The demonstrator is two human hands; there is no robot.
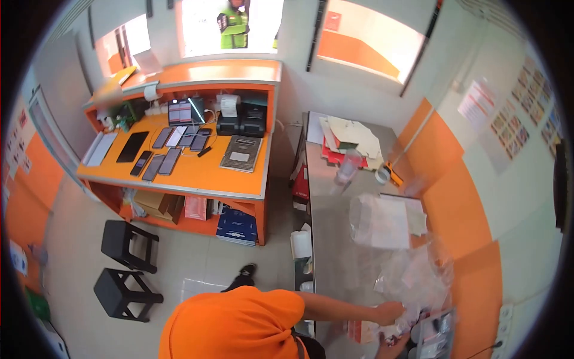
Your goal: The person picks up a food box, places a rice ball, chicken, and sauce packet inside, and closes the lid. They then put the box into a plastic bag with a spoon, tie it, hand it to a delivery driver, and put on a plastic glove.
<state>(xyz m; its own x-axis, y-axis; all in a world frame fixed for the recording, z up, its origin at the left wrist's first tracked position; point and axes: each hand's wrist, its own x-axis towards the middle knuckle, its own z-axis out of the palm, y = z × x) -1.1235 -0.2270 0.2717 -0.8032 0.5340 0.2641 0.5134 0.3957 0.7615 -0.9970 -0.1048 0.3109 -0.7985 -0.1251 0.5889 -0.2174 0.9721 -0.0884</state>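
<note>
Right hand (390, 312) touching clear plastic bags (418, 275); left hand (391, 346) below.

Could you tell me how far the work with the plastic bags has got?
Done: one filled bag lies further up the table. In hand: the left hand touches the heap of clear bags; the right hand is by the tray. Left: that heap looks unsorted.

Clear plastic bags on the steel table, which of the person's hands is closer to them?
Left. The left hand is at the near edge of the clear plastic bags; the right hand is farther back, beside the dark tray.
</note>
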